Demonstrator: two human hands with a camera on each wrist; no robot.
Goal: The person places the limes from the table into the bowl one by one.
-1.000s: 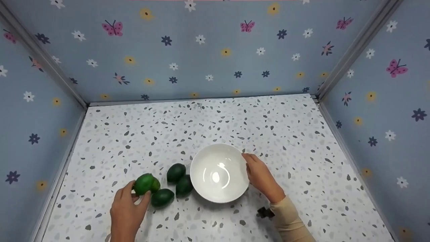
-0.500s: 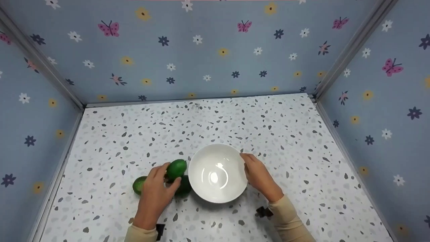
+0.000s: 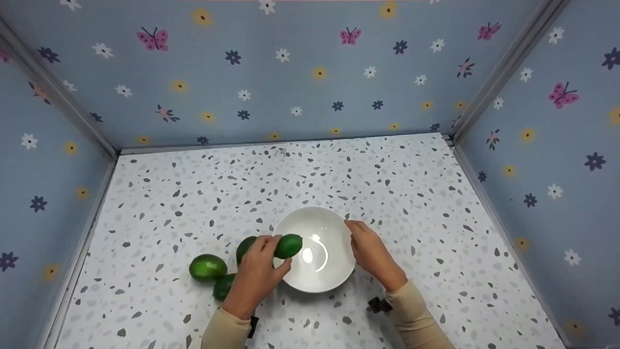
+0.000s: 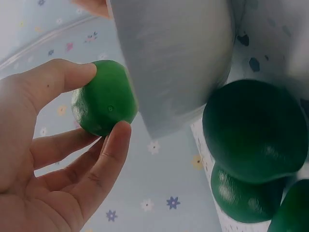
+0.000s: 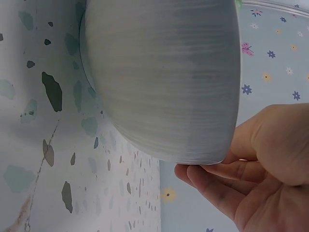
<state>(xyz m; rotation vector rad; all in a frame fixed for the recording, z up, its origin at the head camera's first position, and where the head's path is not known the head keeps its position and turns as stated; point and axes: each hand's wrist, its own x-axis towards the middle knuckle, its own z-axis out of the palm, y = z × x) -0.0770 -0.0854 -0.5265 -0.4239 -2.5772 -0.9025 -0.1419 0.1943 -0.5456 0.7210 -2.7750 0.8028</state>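
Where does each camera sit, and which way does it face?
Head: on the head, facing forward and down at the table; left hand and right hand show.
Left wrist: on that wrist, facing the left hand pinching a green fruit.
Right wrist: on that wrist, facing the right hand holding the bowl.
Both wrist views share the bowl.

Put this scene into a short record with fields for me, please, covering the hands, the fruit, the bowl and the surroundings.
Left hand: holds a green fruit between thumb and fingers
Held fruit position: above the bowl's left rim
Right hand: grips the bowl's right rim
White bowl: upright, on the speckled table
Other green fruits: three visible left of the bowl; the left hand may hide more
Backdrop: blue panels with flowers and butterflies
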